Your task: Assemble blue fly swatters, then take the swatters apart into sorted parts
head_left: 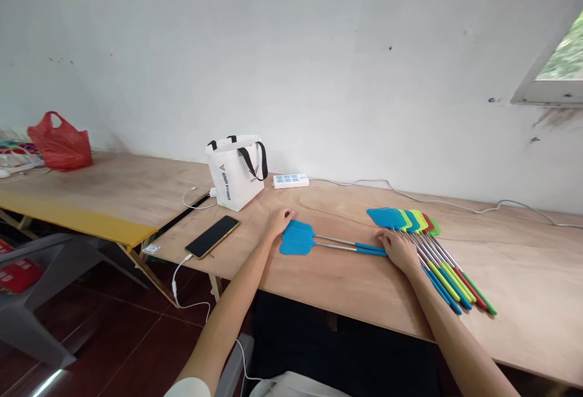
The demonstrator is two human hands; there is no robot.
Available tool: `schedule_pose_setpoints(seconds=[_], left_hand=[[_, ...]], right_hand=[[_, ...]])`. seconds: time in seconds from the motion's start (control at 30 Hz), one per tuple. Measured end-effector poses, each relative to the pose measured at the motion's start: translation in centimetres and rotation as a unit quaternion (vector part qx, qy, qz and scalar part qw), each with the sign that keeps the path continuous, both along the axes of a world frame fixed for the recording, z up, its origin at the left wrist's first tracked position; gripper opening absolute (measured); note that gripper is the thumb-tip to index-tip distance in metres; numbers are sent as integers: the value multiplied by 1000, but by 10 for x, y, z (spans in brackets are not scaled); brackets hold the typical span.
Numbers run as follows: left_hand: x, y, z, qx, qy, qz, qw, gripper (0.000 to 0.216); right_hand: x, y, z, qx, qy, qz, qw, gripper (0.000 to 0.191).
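In the head view, two blue fly swatters [298,239] are laid side by side at the centre of the frame, their overlapping heads turned to the left and their handles to the right, on a wooden table [330,288]. The left hand [279,222] is rested on the table at the upper left edge of these heads, its fingers loosely bent; whether anything is gripped cannot be told. The right hand [401,251] is placed by the handle ends, right of centre, its fingers curled downward and partly hidden; whether a handle is grasped cannot be told. Beneath and beside the right hand, a fanned row of fly swatters [444,282] is spread toward the lower right, with heads in blue, yellow-green, red and green. Left of centre, a black-screened phone [212,236] is plugged into a white cable [175,288], and a white bag [237,178] with black handles is stood behind it. Just right of the bag, a white power strip [290,181] is set near the wall [319,69]. At the far left, a red plastic bag [64,148] is seen on another table [132,184].
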State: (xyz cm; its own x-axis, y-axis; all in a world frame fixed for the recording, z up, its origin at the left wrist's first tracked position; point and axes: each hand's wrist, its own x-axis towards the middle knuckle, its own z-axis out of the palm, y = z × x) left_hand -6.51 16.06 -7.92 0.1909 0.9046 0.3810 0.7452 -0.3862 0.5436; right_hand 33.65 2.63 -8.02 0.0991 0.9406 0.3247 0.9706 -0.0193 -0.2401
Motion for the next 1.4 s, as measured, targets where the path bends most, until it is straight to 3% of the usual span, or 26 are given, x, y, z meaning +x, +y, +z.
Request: schedule_pose_setpoints(seconds=[0.9, 1.4], left_hand=[[0, -1, 2, -12, -2, 4, 1000, 37], [-1, -3, 4, -12, -3, 0, 1000, 36]], right_hand=[[-1, -1, 1, 8, 7, 6, 1000, 35], [-1, 0, 2, 60, 60, 7, 996, 38]])
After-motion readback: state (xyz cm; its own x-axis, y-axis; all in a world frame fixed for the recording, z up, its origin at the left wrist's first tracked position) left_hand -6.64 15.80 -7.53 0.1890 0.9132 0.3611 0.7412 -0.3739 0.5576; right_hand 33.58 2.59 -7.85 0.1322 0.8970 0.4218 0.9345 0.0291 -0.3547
